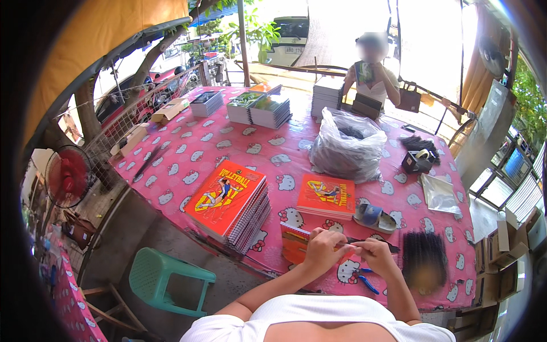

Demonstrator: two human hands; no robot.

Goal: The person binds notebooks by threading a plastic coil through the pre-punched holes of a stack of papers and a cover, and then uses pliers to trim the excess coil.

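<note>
An orange-covered notebook (292, 242) is tipped up on its edge in front of me, and my left hand (326, 251) is closed around its near end. Close against it, my right hand (376, 255) has its fingertips pinched together at the notebook's corner; what they hold is too small to tell. A thin dark strip (390, 245) shows just behind the right fingers. Below the hands lie blue-handled pliers (367, 283). To the right rests a bundle of black binding coils (423, 256). Behind the hands sits a short stack of orange notebooks (326, 195).
A taller stack of spiral notebooks (231, 199) stands left. A blue-strapped slide sandal (376, 218), a plastic bag (347, 145) of dark material, and a tape dispenser (417, 161) are on the pink tablecloth (250, 151). A person (373, 80) sits opposite; a green stool (165, 279) stands lower left.
</note>
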